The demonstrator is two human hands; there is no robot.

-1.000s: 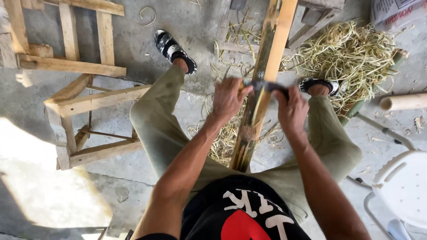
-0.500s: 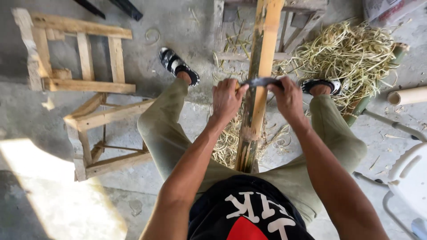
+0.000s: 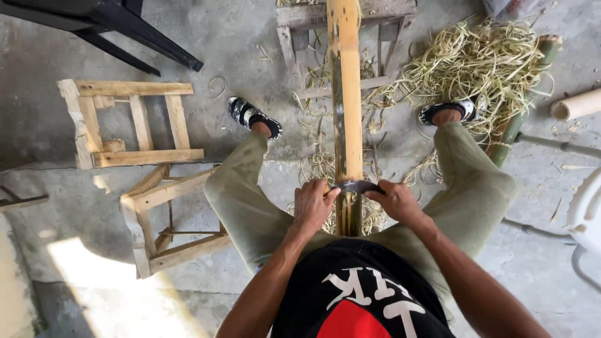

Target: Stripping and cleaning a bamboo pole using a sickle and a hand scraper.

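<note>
Head view, looking down on a seated person's lap. A long bamboo pole [image 3: 345, 94] runs from 12 o'clock down to the centre, between the knees, its far end resting on a wooden trestle [image 3: 300, 19] at the top edge. A curved metal blade [image 3: 358, 186] lies across the pole at centre frame. Left hand [image 3: 313, 205] is closed on the blade's left end, at 9 o'clock of the pole; right hand [image 3: 395, 201] is closed on the right end, at 3 o'clock. Both sets of fingers are curled tight, thumbs toward the pole. Above the blade the pole looks pale yellow and smooth; below it, darker.

Legs in olive trousers spread to either side, sandalled feet [image 3: 253, 117] at 11 and 1 o'clock. A heap of bamboo shavings [image 3: 482, 62] sits at 1 to 2 o'clock, with more curls on the concrete floor [image 3: 238, 37] under the pole. A green bamboo length [image 3: 519, 119] lies at 2 o'clock, beside the right foot. Two wooden frames [image 3: 134, 125] lie tipped at 9 to 10 o'clock, well apart from the hands. A white plastic chair [image 3: 582, 206] edge shows at 3 o'clock.
</note>
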